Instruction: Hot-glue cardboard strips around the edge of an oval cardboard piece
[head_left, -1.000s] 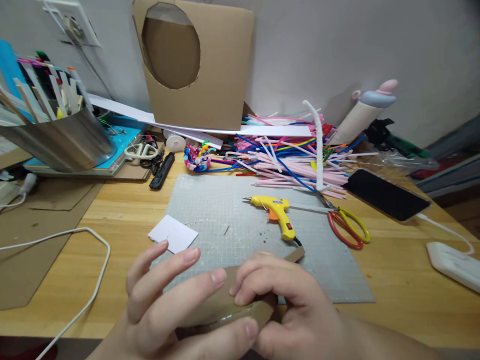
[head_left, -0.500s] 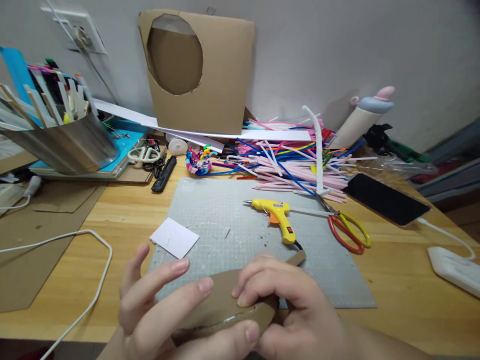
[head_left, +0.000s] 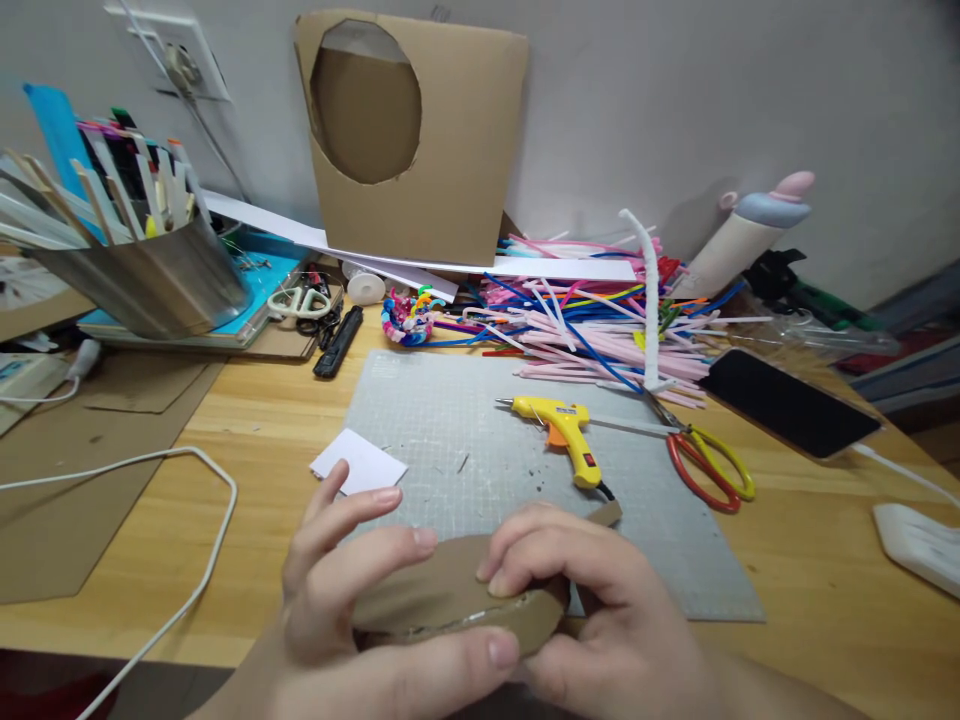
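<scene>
A rounded cardboard piece (head_left: 435,585) with a side band is held low in front of me, and a glossy line runs along its near edge. My left hand (head_left: 375,610) has its thumb against the band and its fingers spread over the left side. My right hand (head_left: 585,610) pinches the right side, fingertips on the top face and thumb below. A cardboard strip end (head_left: 606,515) sticks out behind my right hand. Beyond the hands, a yellow glue gun (head_left: 562,430) lies on the grey cutting mat (head_left: 420,400), with a white card (head_left: 360,463) to its left.
Red and yellow scissors (head_left: 709,470), a black phone (head_left: 787,400) and a power strip (head_left: 919,545) are on the right. Pipe cleaners (head_left: 585,330) and a cardboard panel with a round hole (head_left: 465,150) are behind. A metal pen holder (head_left: 165,280) and white cable (head_left: 217,540) are left.
The view has shifted slightly, so the desk items appear a little farther right. My left fingers have come closer to the cardboard piece; my right hand keeps its hold.
</scene>
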